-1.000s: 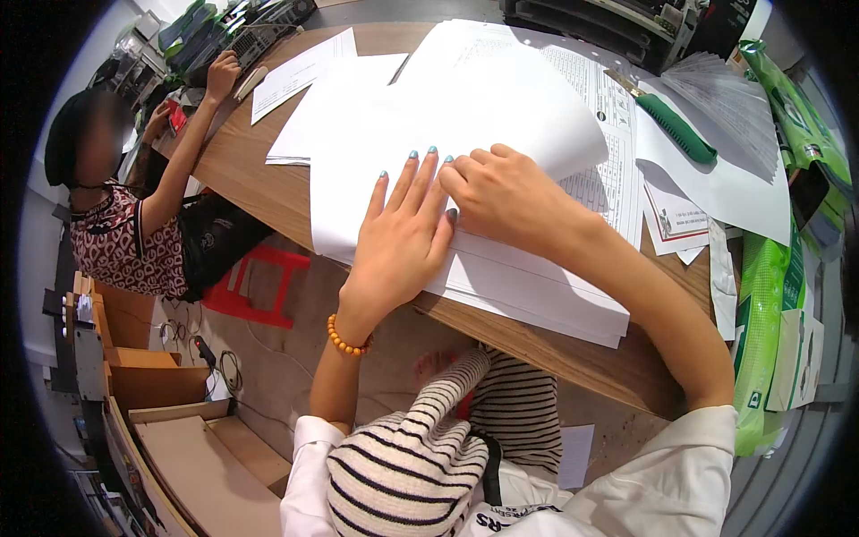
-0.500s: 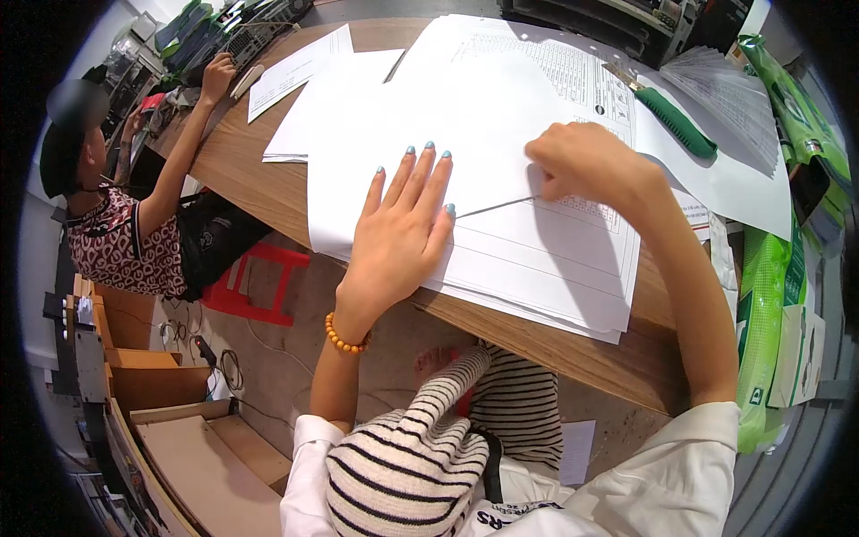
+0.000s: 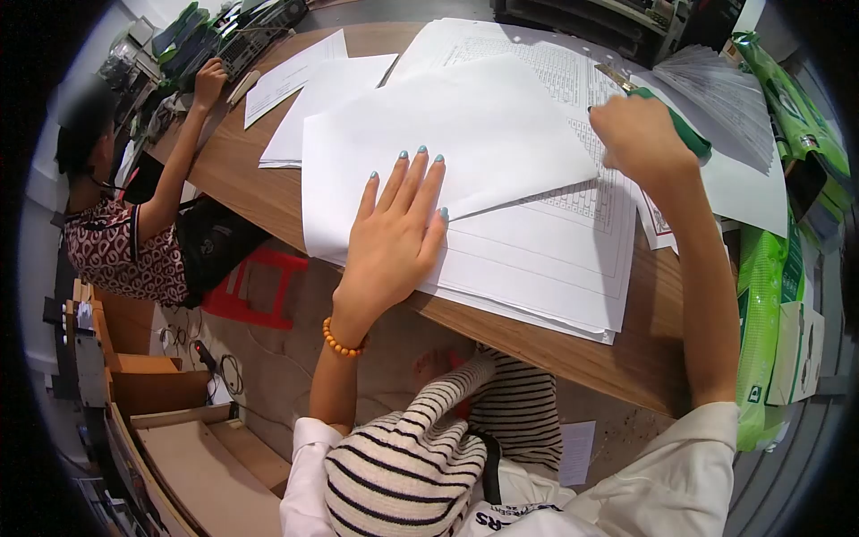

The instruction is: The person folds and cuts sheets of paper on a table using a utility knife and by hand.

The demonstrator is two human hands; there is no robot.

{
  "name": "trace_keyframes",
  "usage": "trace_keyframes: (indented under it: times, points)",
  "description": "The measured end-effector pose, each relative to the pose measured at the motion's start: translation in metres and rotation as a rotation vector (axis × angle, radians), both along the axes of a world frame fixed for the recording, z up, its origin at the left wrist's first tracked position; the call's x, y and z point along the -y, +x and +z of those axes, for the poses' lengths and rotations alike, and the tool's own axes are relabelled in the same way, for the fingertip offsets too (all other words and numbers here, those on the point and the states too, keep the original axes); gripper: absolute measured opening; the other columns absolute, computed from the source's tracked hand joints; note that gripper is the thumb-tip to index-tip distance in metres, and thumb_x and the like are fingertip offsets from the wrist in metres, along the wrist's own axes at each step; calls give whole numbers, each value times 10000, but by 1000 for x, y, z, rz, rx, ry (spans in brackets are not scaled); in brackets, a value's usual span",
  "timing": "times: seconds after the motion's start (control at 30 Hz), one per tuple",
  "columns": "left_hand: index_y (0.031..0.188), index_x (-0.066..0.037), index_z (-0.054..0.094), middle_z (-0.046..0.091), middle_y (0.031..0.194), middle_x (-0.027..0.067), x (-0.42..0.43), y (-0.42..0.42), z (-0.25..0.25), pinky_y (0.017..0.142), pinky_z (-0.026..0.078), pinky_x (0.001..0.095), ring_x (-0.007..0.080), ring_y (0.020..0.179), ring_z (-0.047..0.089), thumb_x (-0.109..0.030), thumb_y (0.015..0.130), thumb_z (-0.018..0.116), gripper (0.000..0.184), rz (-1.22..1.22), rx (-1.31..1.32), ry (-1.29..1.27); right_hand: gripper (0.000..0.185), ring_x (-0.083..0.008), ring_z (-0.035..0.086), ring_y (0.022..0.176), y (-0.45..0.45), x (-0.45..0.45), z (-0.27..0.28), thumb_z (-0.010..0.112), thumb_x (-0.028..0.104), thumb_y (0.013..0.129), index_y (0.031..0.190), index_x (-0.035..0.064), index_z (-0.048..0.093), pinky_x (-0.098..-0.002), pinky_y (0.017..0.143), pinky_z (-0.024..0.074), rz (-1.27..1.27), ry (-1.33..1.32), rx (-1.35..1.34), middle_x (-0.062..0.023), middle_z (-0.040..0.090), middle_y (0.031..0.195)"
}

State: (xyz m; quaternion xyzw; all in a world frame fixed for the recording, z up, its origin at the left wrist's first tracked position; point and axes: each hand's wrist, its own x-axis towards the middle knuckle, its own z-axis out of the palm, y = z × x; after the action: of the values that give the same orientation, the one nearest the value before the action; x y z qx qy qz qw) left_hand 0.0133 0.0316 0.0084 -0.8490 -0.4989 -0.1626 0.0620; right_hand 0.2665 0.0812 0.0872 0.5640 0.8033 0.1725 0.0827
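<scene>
My left hand (image 3: 394, 228) lies flat with fingers spread on a folded white sheet of paper (image 3: 501, 116), holding it against a stack of paper (image 3: 537, 268). The sheet's folded edge slants up to a point at the right. My right hand (image 3: 640, 139) is closed, knuckles up, just beyond that point, away from the fold. In view it overlaps a green-handled cutter (image 3: 691, 136) with a metal end. The curled fingertips are hidden, so I cannot tell whether they hold anything. Printed sheets (image 3: 550, 72) show behind the folded one.
More papers (image 3: 295, 76) lie on the wooden table (image 3: 242, 183) at left. Fanned clear sheets (image 3: 716, 98) and green packages (image 3: 761, 322) are at right. Another person (image 3: 134, 215) sits at the left by a red stool (image 3: 259, 286). An open cardboard box (image 3: 206, 456) stands on the floor.
My right hand has moved from the fold up and right, over the green-handled cutter. The folded sheet's pointed right end now shows, slightly raised. My left hand stays flat on it.
</scene>
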Motion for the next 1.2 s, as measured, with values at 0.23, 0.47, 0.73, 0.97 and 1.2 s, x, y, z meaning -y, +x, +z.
trace_keyframes:
  times: [0.23, 0.47, 0.73, 0.97, 1.2]
  points:
    - [1324, -54, 337, 348, 1363, 140, 0, -1, -1, 1049, 202, 441, 276, 1281, 292, -222, 871, 355, 484, -6, -8, -5, 158, -298, 593, 663, -80, 3, -40, 519, 162, 793, 745, 13, 497, -391, 607, 472, 384, -177, -458, -137, 577, 711]
    - [1349, -56, 287, 306, 1388, 135, 6, -12, 2, 1058, 172, 459, 276, 1296, 263, -186, 858, 325, 509, 56, -44, -51, 164, -290, 596, 665, -78, -2, -52, 486, 172, 822, 818, 9, 499, -386, 607, 474, 444, -243, -423, -132, 585, 754]
    - [1399, -87, 162, 107, 1442, 183, 28, -61, -1, 1045, 76, 554, 337, 1336, 96, -178, 862, 289, 559, 362, -96, -61, 154, -278, 590, 663, -77, 0, -48, 481, 159, 827, 817, 6, 488, -370, 601, 471, 412, -283, -395, -126, 572, 753]
    - [1407, -96, 130, 54, 1445, 195, 39, -68, -5, 1035, 59, 568, 354, 1334, 85, -151, 855, 287, 577, 402, -20, 22, 155, -275, 589, 653, -75, -1, -51, 475, 165, 836, 822, 11, 492, -369, 595, 470, 434, -268, -425, -124, 573, 756]
    - [1412, -123, 130, 15, 1456, 180, 48, -84, -10, 1038, 65, 563, 350, 1342, 42, -126, 836, 321, 606, 489, 67, -18, 167, -279, 594, 661, -75, -1, -50, 479, 173, 833, 816, 8, 501, -376, 601, 472, 459, -275, -434, -127, 573, 751]
